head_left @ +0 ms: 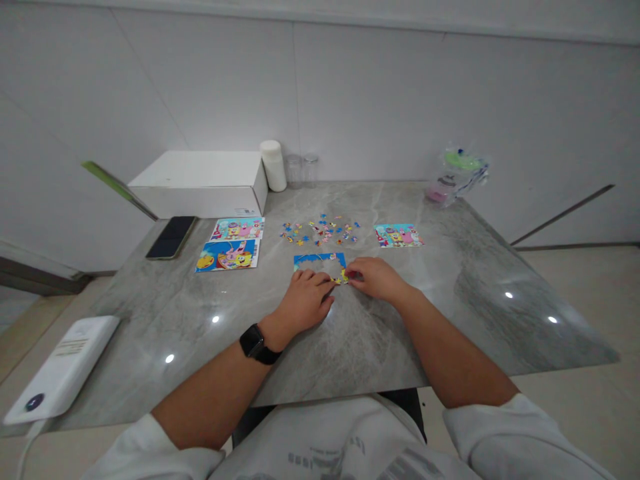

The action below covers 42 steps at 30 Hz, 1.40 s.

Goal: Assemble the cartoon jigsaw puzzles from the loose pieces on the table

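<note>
A partly assembled jigsaw puzzle [320, 257] lies on the table in front of me. Its blue top edge and yellow pieces on the right form a border around a bare grey middle. My left hand [306, 297] rests palm down over its lower left, fingers stretched out and touching the lower edge. At the right edge, my right hand [375, 277] has thumb and fingers pinched together on a small puzzle piece, mostly hidden by the fingertips. Behind the puzzle are scattered several loose puzzle pieces [325, 230] in blue, yellow, pink and red.
Two cartoon picture cards [237, 229] [227, 256] lie left, another card [399, 235] right. Further left are a phone [171, 237] and a white power bank [65, 367] with a cable. A white box [200, 183], white bottle [273, 165], clear glasses [310, 171] and plastic bag [457, 177] stand behind.
</note>
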{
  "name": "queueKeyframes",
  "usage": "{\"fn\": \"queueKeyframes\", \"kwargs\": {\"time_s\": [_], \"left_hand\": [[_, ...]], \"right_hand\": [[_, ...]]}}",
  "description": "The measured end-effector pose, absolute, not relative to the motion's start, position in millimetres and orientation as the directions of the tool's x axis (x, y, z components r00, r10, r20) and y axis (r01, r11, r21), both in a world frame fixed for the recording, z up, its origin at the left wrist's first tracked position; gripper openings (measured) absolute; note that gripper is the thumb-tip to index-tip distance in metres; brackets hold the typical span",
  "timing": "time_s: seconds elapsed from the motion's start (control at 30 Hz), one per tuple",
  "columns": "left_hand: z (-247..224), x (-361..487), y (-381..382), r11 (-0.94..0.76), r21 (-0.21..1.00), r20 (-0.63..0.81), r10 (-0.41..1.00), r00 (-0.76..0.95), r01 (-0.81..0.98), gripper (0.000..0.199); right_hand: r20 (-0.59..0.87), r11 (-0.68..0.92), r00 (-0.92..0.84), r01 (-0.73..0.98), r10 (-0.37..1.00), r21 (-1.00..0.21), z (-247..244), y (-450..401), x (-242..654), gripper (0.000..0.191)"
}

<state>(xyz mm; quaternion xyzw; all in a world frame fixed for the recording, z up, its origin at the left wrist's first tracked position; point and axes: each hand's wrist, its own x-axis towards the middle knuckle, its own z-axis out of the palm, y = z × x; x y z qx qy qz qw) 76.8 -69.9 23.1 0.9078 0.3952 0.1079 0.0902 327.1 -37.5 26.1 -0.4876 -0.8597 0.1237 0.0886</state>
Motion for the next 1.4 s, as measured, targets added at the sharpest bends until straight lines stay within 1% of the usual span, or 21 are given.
{"fn": "queueKeyframes", "kwargs": {"time_s": [0.3,0.4,0.77,1.27,1.4], "left_hand": [[26.8,81.0,-71.4,-0.681,0.257,0.101,0.725,0.681,0.686,0.040],[27.0,82.5,-71.9,-0.682,0.260,0.104,0.724,0.682,0.684,0.040],[26.1,86.9,-73.8,-0.691,0.235,0.133,0.720,0.681,0.684,0.039],[27.2,90.2,-74.6,-0.699,0.200,0.133,0.713,0.688,0.686,0.040],[27.7,91.3,-75.0,-0.703,0.207,0.127,0.709,0.694,0.680,0.042]], "right_hand": [[0.027,0.486,-0.505,0.813,0.863,-0.322,24.4,-37.4,326.6,0.012],[0.040,0.490,-0.508,0.805,0.861,-0.334,22.6,-36.8,327.1,0.014],[0.051,0.504,-0.519,0.797,0.853,-0.333,26.8,-38.1,326.2,0.015],[0.052,0.509,-0.526,0.787,0.849,-0.350,23.1,-36.2,326.9,0.013],[0.061,0.511,-0.526,0.783,0.848,-0.354,23.1,-36.2,326.7,0.013]]}}
